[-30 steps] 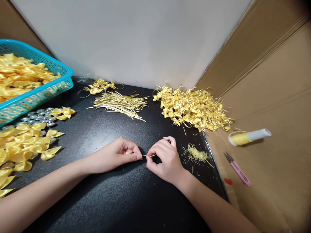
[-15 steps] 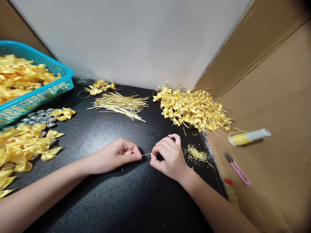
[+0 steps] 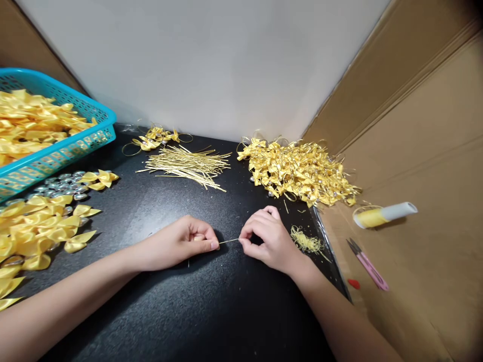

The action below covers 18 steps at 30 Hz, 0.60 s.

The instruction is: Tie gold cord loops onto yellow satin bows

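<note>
Between my two hands a thin gold cord [image 3: 229,241] is stretched over the black table [image 3: 181,311]. My left hand [image 3: 190,241] pinches one end between thumb and forefinger, its other fingers curled so that anything in the palm is hidden. The thumb and forefinger of my right hand [image 3: 266,241] are pressed together on the other end. Beyond the hands lies a bundle of cut gold cords [image 3: 188,163]. A heap of yellow bows with cord loops [image 3: 298,171] sits behind my right hand, and a tangle of cord scraps [image 3: 307,240] is just right of it.
A blue basket [image 3: 107,118] of yellow bows stands at the left. Near it are silver beads [image 3: 62,185] and loose yellow bows [image 3: 41,226]. At right, pink-handled snips [image 3: 368,264], a red piece [image 3: 353,284] and a cord-wound tube [image 3: 385,215] lie on cardboard.
My right hand has drawn slightly to the right, so more of the cord shows between the hands. My left hand has hardly moved.
</note>
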### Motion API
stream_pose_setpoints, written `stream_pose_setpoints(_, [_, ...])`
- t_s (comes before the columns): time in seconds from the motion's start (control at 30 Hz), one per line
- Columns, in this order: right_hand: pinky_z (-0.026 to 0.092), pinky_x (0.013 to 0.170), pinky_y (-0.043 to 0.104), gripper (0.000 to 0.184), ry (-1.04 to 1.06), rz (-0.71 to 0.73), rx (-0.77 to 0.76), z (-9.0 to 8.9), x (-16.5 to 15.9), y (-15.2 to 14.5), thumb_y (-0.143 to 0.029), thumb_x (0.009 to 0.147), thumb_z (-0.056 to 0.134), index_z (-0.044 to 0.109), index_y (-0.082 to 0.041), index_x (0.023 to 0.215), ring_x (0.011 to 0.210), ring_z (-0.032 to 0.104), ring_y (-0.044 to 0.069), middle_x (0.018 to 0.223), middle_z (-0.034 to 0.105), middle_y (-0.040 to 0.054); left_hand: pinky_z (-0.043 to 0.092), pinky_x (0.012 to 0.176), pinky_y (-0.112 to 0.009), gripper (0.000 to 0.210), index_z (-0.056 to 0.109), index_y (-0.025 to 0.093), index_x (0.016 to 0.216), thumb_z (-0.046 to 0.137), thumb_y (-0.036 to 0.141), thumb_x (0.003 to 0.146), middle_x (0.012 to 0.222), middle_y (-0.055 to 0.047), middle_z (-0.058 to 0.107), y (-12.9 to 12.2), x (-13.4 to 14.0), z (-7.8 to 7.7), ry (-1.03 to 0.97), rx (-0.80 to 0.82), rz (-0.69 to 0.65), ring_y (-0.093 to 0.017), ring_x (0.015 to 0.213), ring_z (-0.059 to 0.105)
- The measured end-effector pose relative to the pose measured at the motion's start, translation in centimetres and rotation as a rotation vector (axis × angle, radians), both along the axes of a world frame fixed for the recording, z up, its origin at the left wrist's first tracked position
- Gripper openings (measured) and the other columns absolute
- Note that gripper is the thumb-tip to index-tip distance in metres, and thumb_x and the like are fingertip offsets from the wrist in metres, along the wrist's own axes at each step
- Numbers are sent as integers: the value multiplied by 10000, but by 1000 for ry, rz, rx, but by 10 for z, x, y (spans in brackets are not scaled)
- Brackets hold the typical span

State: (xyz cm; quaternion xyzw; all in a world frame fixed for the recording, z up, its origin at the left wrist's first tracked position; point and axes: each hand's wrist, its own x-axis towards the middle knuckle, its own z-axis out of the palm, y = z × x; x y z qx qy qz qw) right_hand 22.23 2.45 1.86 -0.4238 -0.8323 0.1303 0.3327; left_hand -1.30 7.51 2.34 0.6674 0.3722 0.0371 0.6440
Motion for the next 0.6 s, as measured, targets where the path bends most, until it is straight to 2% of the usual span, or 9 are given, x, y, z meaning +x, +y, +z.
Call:
stream_pose_setpoints(0.17, [331,823,334,133,66,-20,-50,1,4,2,-167,878,596,567,-199,752,719,570,122,715,612,-43,232,493,-206,465,627,130,753,603,587,829,586,54,411,3,0,0,-19,-44,26,-86,534,305])
stream_pose_setpoints(0.4, [404,748,322,136,246,-243,35,-5,12,9,-182,886,559,545,-217,755,702,564,159,706,597,-17,191,446,-191,431,673,159,874,535,567,894,581,65,355,8,-5,3,-29,-83,0,-81,500,286])
stream_pose_setpoints(0.5, [415,751,326,137,246,-313,29,-7,15,12,-190,896,550,539,-217,762,707,565,164,731,600,-6,207,454,-190,411,712,153,871,559,534,885,618,32,458,11,-8,2,-59,-96,-38,-78,508,317])
stream_pose_setpoints(0.6, [411,783,333,133,141,-305,-57,-7,20,15,-202,920,537,544,-213,788,755,576,170,777,614,7,185,441,-197,393,736,145,814,588,507,856,627,1,526,12,-9,2,-75,-125,-19,-79,496,312])
